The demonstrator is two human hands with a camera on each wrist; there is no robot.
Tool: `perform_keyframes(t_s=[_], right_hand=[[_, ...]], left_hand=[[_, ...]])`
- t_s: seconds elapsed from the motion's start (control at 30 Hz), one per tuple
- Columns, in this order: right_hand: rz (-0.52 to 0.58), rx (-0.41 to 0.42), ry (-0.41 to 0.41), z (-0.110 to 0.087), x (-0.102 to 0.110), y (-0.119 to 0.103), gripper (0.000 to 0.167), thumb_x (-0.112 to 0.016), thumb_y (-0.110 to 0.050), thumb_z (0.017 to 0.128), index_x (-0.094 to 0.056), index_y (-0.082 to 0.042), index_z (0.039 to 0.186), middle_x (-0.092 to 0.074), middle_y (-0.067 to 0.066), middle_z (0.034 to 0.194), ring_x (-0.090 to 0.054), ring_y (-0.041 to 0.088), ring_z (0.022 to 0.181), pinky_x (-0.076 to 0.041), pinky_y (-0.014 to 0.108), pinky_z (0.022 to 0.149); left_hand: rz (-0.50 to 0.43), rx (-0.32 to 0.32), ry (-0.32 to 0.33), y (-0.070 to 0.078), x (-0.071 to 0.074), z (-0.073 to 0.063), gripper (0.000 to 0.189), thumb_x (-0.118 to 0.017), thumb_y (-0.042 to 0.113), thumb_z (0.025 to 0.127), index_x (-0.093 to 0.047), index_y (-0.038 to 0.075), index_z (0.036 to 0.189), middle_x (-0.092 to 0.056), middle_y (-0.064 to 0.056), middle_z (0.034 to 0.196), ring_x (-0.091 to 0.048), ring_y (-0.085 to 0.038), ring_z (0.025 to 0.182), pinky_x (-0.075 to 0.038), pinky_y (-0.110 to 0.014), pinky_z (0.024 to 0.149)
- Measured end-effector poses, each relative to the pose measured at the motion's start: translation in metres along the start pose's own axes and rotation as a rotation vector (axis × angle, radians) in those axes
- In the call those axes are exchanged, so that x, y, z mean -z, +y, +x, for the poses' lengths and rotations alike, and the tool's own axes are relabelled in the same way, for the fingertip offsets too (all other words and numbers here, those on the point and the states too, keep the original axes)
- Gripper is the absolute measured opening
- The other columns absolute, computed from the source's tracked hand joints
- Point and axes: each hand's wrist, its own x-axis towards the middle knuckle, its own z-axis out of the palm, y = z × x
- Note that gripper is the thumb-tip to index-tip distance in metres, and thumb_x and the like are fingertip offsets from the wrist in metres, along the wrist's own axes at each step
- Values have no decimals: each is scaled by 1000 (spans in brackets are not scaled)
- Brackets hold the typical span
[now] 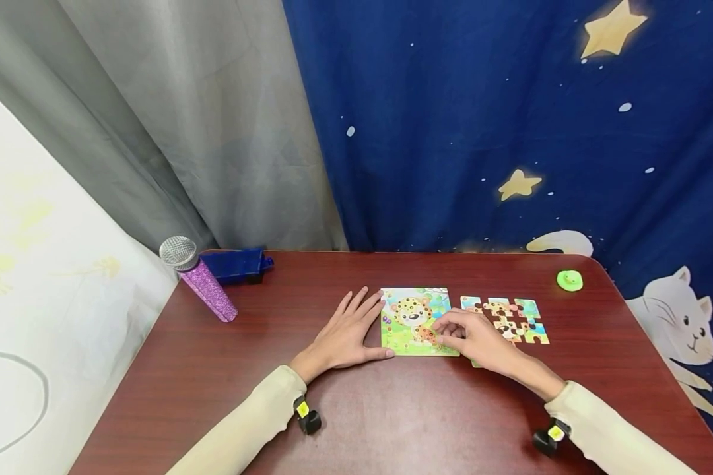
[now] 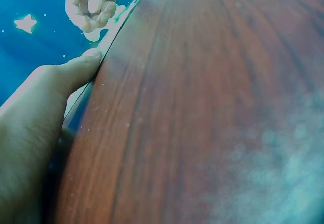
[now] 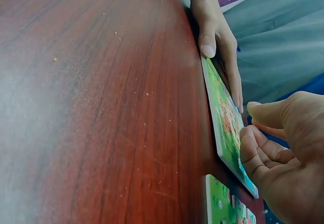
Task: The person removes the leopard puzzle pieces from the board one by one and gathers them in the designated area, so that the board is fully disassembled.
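A square leopard picture board (image 1: pixel 404 340) lies flat on the table between the hands. My left hand (image 1: pixel 346 336) rests palm down with fingers spread, its fingertips and thumb at the board's left edge. Over the right part of the board hovers my right hand (image 1: pixel 481 342), fingers loosely bent, with nothing visible between thumb and fingertips. Several jigsaw pieces (image 1: pixel 529 308) lie to the right of the board, some interlocked, with gaps among them; the right hand hides part of them. In the right wrist view, a green piece (image 3: pixel 217 193) lies close to the board's near corner.
At the table's left stands a purple glittery microphone (image 1: pixel 210 293), leaning before a dark blue object (image 1: pixel 236 265). A small green toy (image 1: pixel 569 280) sits at the back right corner. Grey and starry blue curtains (image 1: pixel 416 132) hang behind the table (image 1: pixel 386 422).
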Motion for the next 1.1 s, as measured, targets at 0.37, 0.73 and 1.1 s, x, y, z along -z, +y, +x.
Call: perform_keyframes(t_s=[0.37,0.73,1.1], right_hand=[[2,-3,-53,5,-7,2,16,-80,-10,102,-80,-6,118,-71,-2,98,-65,12,85,-57,26,75],[-6,0,-90,13,-4,5,23,-83,-6,98,-78,-1,120,-68,0,96,-62,10,83,-56,25,75],[-60,-13,-108,15,-6,2,32,-86,-4,95,-76,0,125,-64,-1,93,-57,9,80,-52,25,71]], left_hand=[[-1,-1,1,0,-1,-1,112,-60,84,95,-32,11,175,-21,-3,184,-8,-33,171,-1,-54,137],[-7,-2,7,0,1,0,111,-60,84,95,-32,10,174,-23,-4,184,-8,-33,171,-3,-55,137],[1,3,-2,0,0,0,111,-59,84,95,-31,13,175,-20,-2,184,-7,-33,171,-3,-56,137]])
